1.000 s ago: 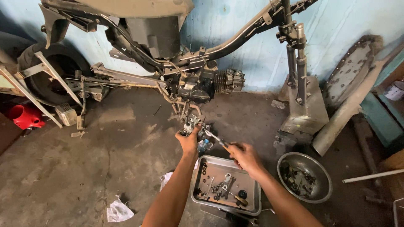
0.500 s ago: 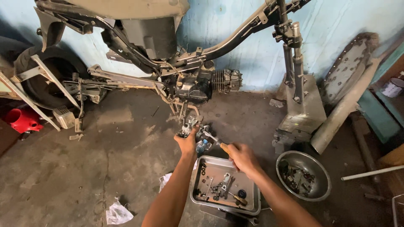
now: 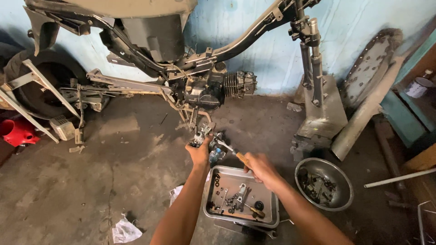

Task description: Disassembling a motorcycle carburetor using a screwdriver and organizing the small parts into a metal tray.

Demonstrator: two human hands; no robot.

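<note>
My left hand (image 3: pixel 200 153) grips a small metal engine part (image 3: pixel 203 135), held up just below the stripped motorcycle's engine (image 3: pixel 213 90). My right hand (image 3: pixel 261 167) is closed around the wooden handle of a screwdriver (image 3: pixel 229 149); its metal tip points left and meets the part. Both hands hover above the far edge of a rectangular metal tray (image 3: pixel 272 218) on the floor, which holds several small parts and a second screwdriver.
The stripped motorcycle frame (image 3: pixel 245 36) spans the back against a blue wall. A round metal bowl (image 3: pixel 343 177) of small parts sits right of the tray. A tyre (image 3: pixel 45 86) and a red container (image 3: pixel 16 131) lie at left. Crumpled paper (image 3: pixel 125 230) lies on the concrete floor.
The hands keep their grip on the part and screwdriver and have shifted only slightly. The head camera has moved a little.
</note>
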